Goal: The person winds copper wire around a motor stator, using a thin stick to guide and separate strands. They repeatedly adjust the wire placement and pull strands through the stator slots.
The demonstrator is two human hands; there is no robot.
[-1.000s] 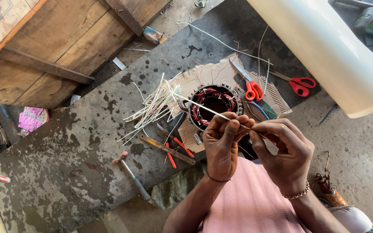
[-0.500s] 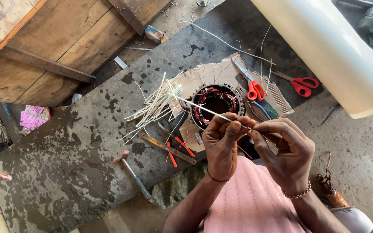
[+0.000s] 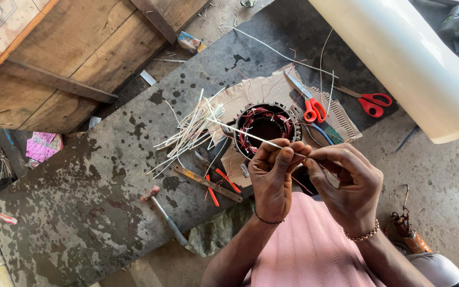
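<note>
- Left hand (image 3: 273, 178): fingers curled, thumb and fingertips pinched shut on a thin white strip (image 3: 240, 133).
- Right hand (image 3: 346, 183): fingers bent, tips pinching the same strip's near end, just beside the left hand.
- Thin white strip: slanting up and left from the hands, crossing above the motor stator (image 3: 264, 127).
- Motor stator: round, dark, red windings, sitting on cardboard (image 3: 251, 90) on the grey tabletop (image 3: 81, 212).
- Nearby: bundle of white strips (image 3: 187, 135) left of stator; red scissors (image 3: 312, 106) to its right; small hammer (image 3: 163, 212) lower left.
</note>
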